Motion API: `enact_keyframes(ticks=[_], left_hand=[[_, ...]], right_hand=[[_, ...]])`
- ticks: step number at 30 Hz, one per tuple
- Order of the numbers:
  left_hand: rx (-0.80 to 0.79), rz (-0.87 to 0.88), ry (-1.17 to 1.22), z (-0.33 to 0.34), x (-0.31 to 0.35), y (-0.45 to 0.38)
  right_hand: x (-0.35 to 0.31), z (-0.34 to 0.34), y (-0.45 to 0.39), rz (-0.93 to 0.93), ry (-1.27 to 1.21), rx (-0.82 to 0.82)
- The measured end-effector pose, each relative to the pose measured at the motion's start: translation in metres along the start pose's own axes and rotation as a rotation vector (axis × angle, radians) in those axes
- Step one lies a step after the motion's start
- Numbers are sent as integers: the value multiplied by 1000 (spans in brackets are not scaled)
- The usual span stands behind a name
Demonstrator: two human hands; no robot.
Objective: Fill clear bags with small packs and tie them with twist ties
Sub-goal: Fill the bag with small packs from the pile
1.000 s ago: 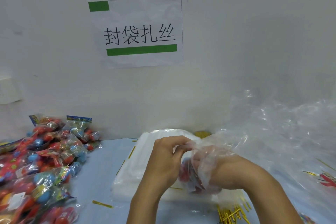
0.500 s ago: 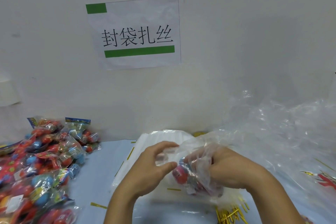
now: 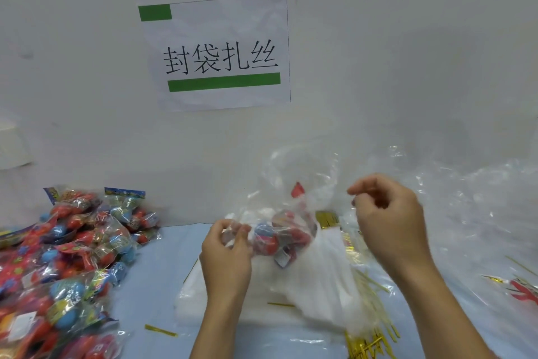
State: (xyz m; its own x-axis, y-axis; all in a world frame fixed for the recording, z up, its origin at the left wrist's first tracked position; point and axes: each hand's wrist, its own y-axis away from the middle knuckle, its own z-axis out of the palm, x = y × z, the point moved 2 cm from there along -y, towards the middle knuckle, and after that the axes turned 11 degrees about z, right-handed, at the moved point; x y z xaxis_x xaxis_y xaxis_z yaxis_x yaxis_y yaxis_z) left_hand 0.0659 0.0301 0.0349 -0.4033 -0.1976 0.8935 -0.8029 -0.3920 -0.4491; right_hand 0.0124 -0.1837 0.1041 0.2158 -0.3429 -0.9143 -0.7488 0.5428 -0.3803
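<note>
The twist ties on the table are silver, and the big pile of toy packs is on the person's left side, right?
Not quite. The twist ties are gold, not silver; the head view shows them scattered on the table and bunched near the right arm. The rest holds: the big pile of toy packs does sit on the person's left side.

Paper sign (image 3: 215, 53) on wall — black characters "封袋扎丝"
</note>
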Motion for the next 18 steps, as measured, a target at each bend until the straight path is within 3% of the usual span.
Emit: enact_keyframes(ticks=[3,7,10,13,15,18], left_hand=[[33,-61,68,-1,-8,-2],[-85,-29,178,5,-8,2],[-202,114,105,8,-2,5],[-263,205,20,8,3,5],[-272,195,-39,7,1,4],[-260,123,-162,0,-5,2]], right_hand=[[32,22,7,357,145,-265],[43,44,24,646,-120,-524],[44,53,29,667,-344,-574],[43,58,31,565,-467,-446],[45,58,33,504,-448,-410],[45,49,33,455,-288,-527]])
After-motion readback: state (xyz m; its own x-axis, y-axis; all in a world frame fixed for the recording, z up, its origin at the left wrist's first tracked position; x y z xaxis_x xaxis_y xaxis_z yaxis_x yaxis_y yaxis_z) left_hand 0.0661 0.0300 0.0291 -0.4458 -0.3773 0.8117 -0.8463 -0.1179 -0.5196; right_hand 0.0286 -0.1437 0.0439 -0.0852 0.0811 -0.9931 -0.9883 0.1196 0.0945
